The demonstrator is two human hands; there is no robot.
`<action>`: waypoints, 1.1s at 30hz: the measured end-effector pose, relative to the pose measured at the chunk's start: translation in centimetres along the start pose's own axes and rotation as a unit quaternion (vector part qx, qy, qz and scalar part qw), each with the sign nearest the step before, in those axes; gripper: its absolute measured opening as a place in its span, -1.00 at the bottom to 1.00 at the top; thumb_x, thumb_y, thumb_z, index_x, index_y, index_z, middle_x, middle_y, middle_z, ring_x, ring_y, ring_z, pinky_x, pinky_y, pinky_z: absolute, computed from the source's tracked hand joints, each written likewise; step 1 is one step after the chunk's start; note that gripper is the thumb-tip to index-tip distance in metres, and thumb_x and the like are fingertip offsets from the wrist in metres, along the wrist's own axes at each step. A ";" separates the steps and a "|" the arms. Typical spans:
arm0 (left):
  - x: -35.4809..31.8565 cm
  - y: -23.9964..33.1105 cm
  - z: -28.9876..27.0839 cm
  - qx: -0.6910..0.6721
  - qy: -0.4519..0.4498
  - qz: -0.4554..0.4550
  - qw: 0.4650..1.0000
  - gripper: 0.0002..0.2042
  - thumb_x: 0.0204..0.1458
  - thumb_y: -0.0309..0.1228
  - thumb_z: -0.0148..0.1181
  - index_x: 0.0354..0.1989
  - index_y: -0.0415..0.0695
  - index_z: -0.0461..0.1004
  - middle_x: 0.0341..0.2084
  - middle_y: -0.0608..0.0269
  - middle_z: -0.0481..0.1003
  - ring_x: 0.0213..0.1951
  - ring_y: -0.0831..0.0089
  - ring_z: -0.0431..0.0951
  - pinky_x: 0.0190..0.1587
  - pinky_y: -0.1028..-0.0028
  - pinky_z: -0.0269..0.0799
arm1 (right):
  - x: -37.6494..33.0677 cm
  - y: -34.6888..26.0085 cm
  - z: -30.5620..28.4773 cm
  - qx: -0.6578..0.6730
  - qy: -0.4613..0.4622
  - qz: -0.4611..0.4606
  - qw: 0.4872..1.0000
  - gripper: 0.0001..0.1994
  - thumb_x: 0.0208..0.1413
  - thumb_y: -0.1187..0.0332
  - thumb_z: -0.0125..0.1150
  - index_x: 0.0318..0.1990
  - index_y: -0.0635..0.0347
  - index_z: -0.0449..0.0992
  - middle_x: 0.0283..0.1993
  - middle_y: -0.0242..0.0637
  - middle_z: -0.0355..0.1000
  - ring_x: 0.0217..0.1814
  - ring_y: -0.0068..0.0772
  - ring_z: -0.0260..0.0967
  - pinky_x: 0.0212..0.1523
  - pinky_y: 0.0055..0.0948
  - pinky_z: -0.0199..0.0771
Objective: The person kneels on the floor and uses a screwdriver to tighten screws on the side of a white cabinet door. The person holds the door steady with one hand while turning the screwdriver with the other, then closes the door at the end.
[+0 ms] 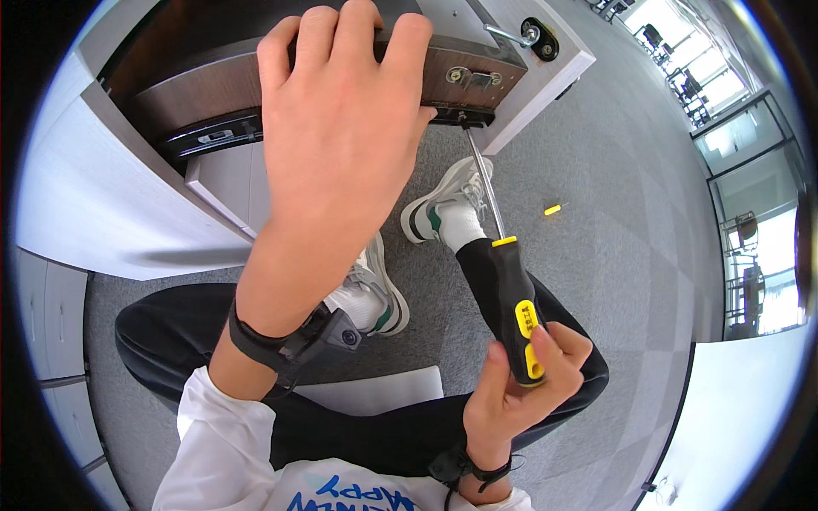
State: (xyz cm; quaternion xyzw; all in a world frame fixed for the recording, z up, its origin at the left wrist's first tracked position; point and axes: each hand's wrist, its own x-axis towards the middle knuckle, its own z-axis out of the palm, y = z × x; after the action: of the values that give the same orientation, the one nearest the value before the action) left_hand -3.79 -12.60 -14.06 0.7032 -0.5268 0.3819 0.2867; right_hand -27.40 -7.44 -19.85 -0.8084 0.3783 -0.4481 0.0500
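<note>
My left hand [334, 136] is closed over the top edge of a dark brown drawer side panel [209, 89], its fingertips hidden behind the edge. Under the panel runs a black metal slide rail [183, 145], with my left thumb beside it. In my right hand [524, 404] is the black and yellow handle of a screwdriver [504, 277], pinched near its end. The screwdriver's shaft slants up and its tip meets the right end of the rail, apparently at a screw there. A small metal fitting [474, 78] sits on the panel just above.
A pale cabinet [128, 187] surrounds the drawer, with a metal rod and black plate [540, 39] on its right wall. My legs are folded on grey carpet [630, 281], shoes [450, 192] near the cabinet. A small yellow piece [553, 209] lies on the carpet. White drawer units [55, 315] stand at left.
</note>
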 end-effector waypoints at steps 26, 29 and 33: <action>-0.7 0.1 -0.7 -0.014 -0.021 -0.014 1.000 -0.39 -0.24 -0.33 0.60 0.08 -0.01 0.49 -0.10 0.16 0.44 0.06 0.10 0.41 0.25 0.08 0.17 | -3.2 -0.9 0.5 0.346 -0.055 0.257 0.901 -0.41 0.38 0.07 0.07 0.31 0.17 -0.04 0.12 0.06 0.19 -0.25 -0.27 0.51 -0.18 -0.41 0.56; -0.6 0.2 -1.0 -0.025 -0.025 -0.013 0.999 -0.39 -0.23 -0.33 0.60 0.07 -0.01 0.48 -0.10 0.16 0.44 0.06 0.09 0.41 0.25 0.09 0.17 | -3.6 -1.2 0.5 0.242 -0.043 0.247 0.937 -0.51 0.44 0.05 -0.07 0.28 0.17 0.02 -0.02 -0.03 0.27 -0.40 -0.37 0.43 -0.28 -0.41 0.46; -0.6 0.2 -1.1 -0.015 -0.024 -0.012 1.000 -0.39 -0.24 -0.31 0.60 0.07 0.00 0.48 -0.11 0.18 0.44 0.05 0.11 0.41 0.24 0.09 0.18 | -3.7 -1.1 0.6 0.097 -0.019 0.146 0.984 -0.46 0.24 0.34 0.27 0.22 0.22 0.09 0.02 -0.05 0.13 -0.06 -0.30 0.23 -0.08 -0.39 0.29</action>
State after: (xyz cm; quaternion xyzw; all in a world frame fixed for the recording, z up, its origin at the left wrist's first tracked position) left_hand -4.37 -11.50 -14.01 0.7140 -0.5308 0.3536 0.2888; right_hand -27.44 -4.34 -22.31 -0.7442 0.4459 -0.4554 0.1999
